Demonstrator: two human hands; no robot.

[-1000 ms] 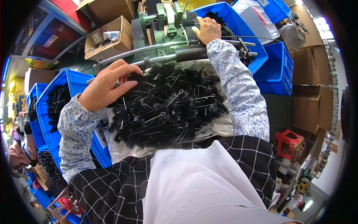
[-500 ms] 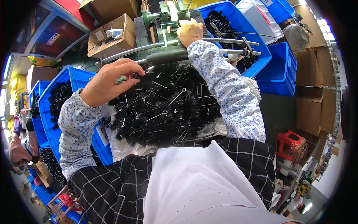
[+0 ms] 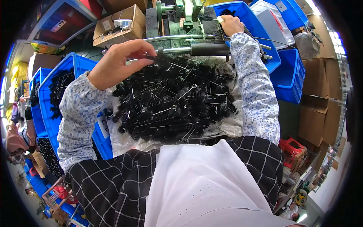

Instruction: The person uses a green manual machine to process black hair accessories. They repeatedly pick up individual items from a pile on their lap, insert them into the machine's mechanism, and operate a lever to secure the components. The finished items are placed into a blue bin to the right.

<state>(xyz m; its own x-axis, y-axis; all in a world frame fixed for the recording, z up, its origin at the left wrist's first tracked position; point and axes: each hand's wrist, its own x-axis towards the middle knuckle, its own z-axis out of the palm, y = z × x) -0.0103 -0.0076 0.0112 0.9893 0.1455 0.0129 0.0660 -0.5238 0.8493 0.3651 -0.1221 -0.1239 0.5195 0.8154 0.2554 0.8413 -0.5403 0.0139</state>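
A heap of black twisted-wire brushes (image 3: 162,109), several with looped wire ends, lies in front of me below the machine. Over its far left edge, my left hand (image 3: 119,62) pinches thumb and forefinger together on a black brush, partly lost against the heap. My right hand (image 3: 231,25) is beyond the heap, beside the green machine (image 3: 188,15), with fingers curled. A thin dark bristled wire brush (image 3: 207,17) runs from the machine to its thumb side, and it seems to be gripped there. The fingertips on the far side are partly hidden.
Metal rods and a dark padded bar (image 3: 210,49) cross in front of the machine. A blue bin (image 3: 274,62) of brushes stands at the right, another blue bin (image 3: 47,102) at the left. A cardboard box (image 3: 132,28) sits left of the machine.
My right hand has moved right, away from the machine's middle, and a bristled brush now shows beside it. My left hand has shifted slightly up and right, thumb and forefinger closer together.
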